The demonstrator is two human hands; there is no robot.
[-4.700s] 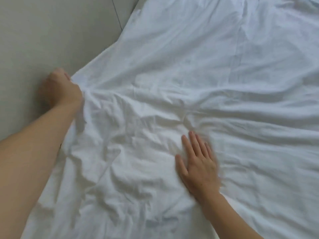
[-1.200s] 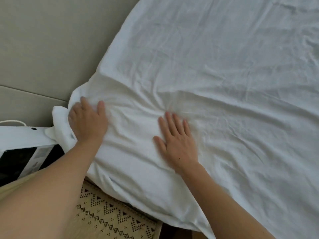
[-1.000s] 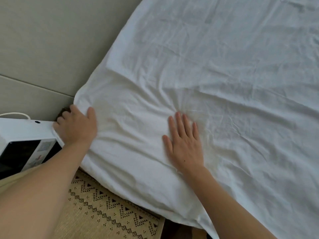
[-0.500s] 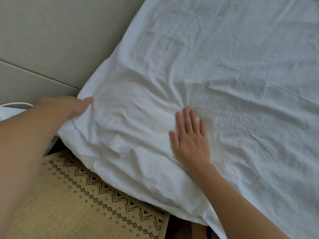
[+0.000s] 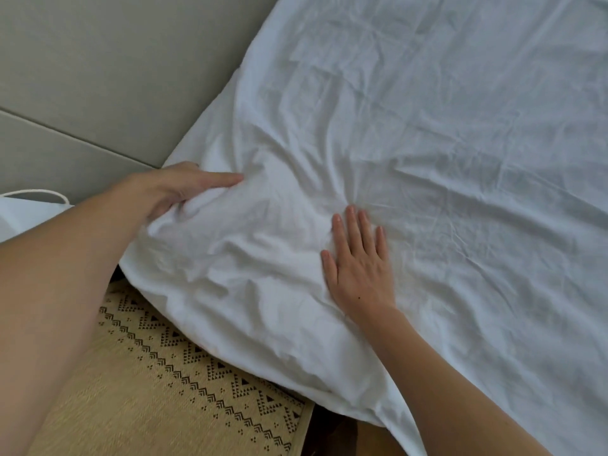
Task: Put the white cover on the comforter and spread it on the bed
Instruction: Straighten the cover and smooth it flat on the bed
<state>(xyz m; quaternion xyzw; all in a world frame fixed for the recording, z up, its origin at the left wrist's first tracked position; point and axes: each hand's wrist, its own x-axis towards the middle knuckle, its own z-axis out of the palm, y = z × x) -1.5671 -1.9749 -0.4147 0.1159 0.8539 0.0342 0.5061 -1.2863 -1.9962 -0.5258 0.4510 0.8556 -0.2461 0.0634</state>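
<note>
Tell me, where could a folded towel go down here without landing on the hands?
The broad white cover beyond the right hand lies bare. The patterned mat between the left forearm and the cover's hanging edge is also free. The near corner is crowded: the left hand grips it and the right hand presses flat beside it.

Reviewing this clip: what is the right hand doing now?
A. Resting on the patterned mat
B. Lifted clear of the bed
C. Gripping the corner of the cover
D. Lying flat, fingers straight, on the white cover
D: the right hand lies palm down with straight fingers on the white cover.
</note>
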